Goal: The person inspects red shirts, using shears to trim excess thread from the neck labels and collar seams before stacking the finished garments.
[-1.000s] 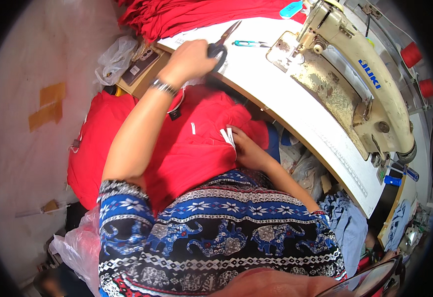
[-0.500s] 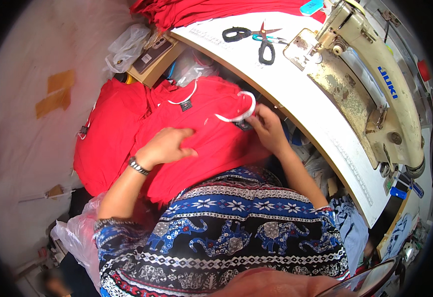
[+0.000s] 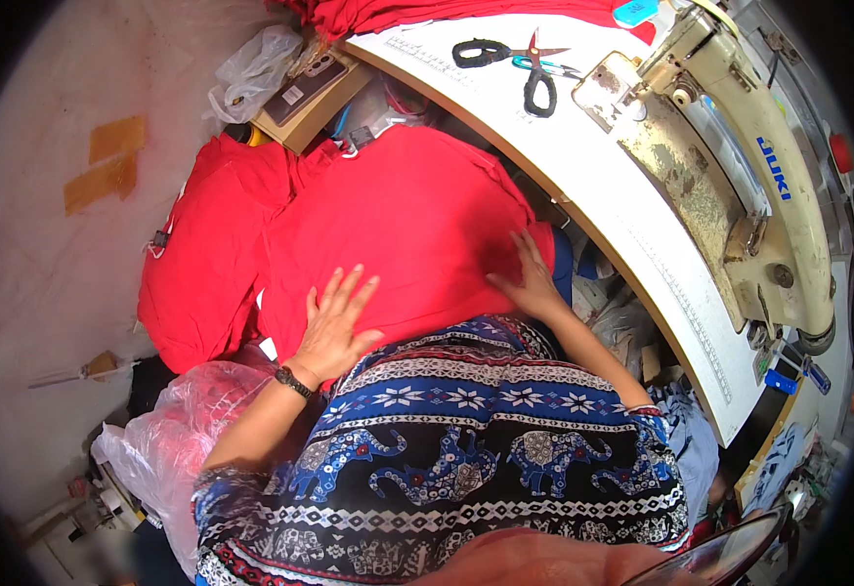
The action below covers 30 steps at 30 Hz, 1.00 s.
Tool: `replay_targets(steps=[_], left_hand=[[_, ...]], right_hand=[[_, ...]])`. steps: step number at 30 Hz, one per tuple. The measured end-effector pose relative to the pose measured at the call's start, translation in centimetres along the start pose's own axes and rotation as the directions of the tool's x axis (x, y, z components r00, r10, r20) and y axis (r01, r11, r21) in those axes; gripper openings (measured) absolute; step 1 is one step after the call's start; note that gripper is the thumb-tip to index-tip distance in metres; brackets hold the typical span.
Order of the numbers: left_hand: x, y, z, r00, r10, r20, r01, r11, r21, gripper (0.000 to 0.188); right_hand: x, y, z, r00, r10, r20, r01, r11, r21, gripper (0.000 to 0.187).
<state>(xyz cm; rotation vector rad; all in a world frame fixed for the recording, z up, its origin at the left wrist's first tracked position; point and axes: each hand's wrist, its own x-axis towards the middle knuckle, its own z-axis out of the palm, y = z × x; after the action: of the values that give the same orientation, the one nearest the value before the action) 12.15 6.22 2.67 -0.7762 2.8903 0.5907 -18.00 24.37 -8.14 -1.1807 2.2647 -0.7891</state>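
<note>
A red garment lies spread out over a pile in front of my lap, its cloth fairly smooth. My left hand rests on its near left part with fingers spread. On the near right part, my right hand lies with fingers apart, also holding nothing. A dark label with a bit of white cord shows at the garment's far edge. More red cloth is heaped to the left, with a small dark tag on its outer side.
At the right, a white sewing table carries a sewing machine, black-handled scissors and teal snips. Red fabric lies at its far end. A cardboard box sits beyond the pile; a clear plastic bag is at lower left.
The white-trimmed necklines and labels on top are now out of sight, and a plain red expanse faces up. My right hand has let go of the neckline; both hands have moved nearer and flattened.
</note>
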Motion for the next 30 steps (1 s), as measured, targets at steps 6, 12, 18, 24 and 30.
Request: replay_targets(steps=[6,12,18,24,30], left_hand=[[-6.2,-2.9,3.1,0.829,-0.480,-0.288,0.378,0.859,-0.346,0.072],[-7.3,-5.0,0.7,0.526,-0.693,0.493,0.370,-0.335,-0.866,0.056],[-4.4,-7.3,-1.9,0.642,-0.688,-0.338,0.194,0.572,-0.797,0.050],[-4.8,-9.8,2.7,0.569,-0.544,0.617,0.347,-0.521,-0.780,0.078],[-6.0,-6.4,3.8,0.698,-0.338,0.631,0.290,-0.673,-0.681,0.081]], right_hand=[[-1.0,0.7,0.1,0.934,0.309,0.179,-0.354,0.741,0.571,0.076],[0.4,-1.0,1.4,0.903,0.268,0.337,-0.420,0.376,0.826,0.059],[4.2,-2.8,-1.4,0.969,0.243,0.045,-0.112,0.268,0.957,0.047],[3.2,-0.5,4.2,0.875,0.124,0.467,-0.483,0.255,0.837,0.059],[3.2,0.3,5.8,0.889,-0.177,0.422,-0.315,0.432,0.845,0.068]])
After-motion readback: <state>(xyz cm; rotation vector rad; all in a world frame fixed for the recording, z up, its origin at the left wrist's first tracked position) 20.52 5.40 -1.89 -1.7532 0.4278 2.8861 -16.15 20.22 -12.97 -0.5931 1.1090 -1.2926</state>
